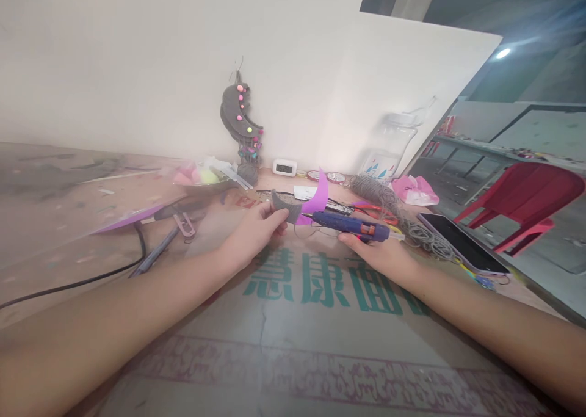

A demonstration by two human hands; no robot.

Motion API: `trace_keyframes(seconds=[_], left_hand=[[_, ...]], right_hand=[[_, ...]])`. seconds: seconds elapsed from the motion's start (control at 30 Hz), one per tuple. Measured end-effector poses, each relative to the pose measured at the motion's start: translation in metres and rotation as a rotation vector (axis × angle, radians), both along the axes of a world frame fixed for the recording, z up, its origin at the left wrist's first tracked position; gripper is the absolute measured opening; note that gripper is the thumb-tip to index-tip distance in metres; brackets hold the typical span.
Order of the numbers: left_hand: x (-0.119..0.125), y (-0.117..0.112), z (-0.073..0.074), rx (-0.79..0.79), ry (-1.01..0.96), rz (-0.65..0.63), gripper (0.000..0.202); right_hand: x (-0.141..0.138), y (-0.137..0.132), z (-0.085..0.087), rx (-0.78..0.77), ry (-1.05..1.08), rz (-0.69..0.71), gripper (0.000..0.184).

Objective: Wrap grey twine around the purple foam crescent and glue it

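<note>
Pinched in my left hand is a curved purple crescent, its left part wrapped in grey yarn. My right hand grips a blue hot glue gun, whose nozzle points left at the spot where grey yarn meets bare purple. Whether the nozzle touches the crescent I cannot tell. A loose grey skein of yarn lies beyond my right hand, and its strands trail to the right. Red-handled scissors lie behind the glue gun.
A grey crescent ornament with coloured pompoms hangs on the white wall. Along the back stand a small clock and a clear bottle. A phone lies at right, a black cable at left. A red chair stands beyond.
</note>
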State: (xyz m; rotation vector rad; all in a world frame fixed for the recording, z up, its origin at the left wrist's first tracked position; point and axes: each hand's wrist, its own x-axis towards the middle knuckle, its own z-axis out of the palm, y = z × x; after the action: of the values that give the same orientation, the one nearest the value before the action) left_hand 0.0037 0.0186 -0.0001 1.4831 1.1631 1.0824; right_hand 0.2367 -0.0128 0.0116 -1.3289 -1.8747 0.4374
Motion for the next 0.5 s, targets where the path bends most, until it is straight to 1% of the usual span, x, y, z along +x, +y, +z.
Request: trace_keyframes(seconds=[0.23, 0.33, 0.5], left_hand=[[0.0001, -0.0009, 0.0014, -0.001, 0.02, 0.001, 0.024], [-0.0003, -0.0001, -0.0006, 0.001, 0.008, -0.004, 0.024], [-0.0004, 0.0016, -0.0039, 0.017, -0.016, -0.011, 0.024]], right_hand=[[-0.001, 0.0002, -0.0015, -0.036, 0.05, -0.031, 0.031], [-0.0011, 0.0002, -0.0009, -0.053, 0.047, -0.03, 0.03], [-0.0028, -0.0007, -0.0015, -0.035, 0.065, -0.04, 0.028]])
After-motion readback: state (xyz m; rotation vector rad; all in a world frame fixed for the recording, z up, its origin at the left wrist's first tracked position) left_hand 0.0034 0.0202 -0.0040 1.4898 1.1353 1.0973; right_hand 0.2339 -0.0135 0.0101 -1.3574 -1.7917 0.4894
